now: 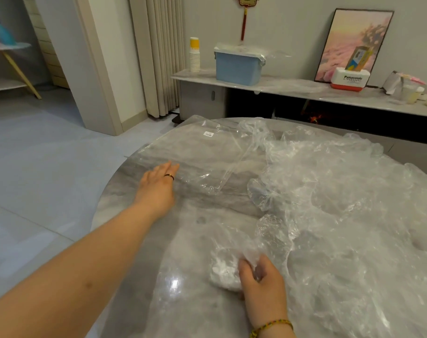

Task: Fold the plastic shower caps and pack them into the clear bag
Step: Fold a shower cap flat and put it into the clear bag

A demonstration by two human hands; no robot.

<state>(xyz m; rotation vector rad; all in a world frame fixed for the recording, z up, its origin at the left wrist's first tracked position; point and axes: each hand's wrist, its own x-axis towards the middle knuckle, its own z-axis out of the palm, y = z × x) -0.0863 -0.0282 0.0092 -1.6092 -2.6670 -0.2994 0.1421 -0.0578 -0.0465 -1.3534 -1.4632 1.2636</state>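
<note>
— Curled round one folded shower cap (225,272), the right hand (261,286) holds it tight, low in the middle of the frame, on the table (144,276).
— So one cap is folded?
— Yes, one small bundle. It is not in the bag yet.
— And the other hand?
— That is the left hand (157,186), higher up and to the left. It is flat, with straight fingers, and it holds nothing. It touches the near edge of the clear bag (195,157).
— Is anything in the bag?
— It lies flat and has one white sticker (208,134). I think it is empty, or nearly.
— How many caps are left?
— One big heap of loose caps (341,203) fills the right side. They are see-through and lie on each other, so I cannot count them. It looks like lots, so most of the job is left.
— And far back?
— One blue box (238,67), one stack of paper cups (194,57) and one picture (353,45), all on a long shelf (293,87).
</note>
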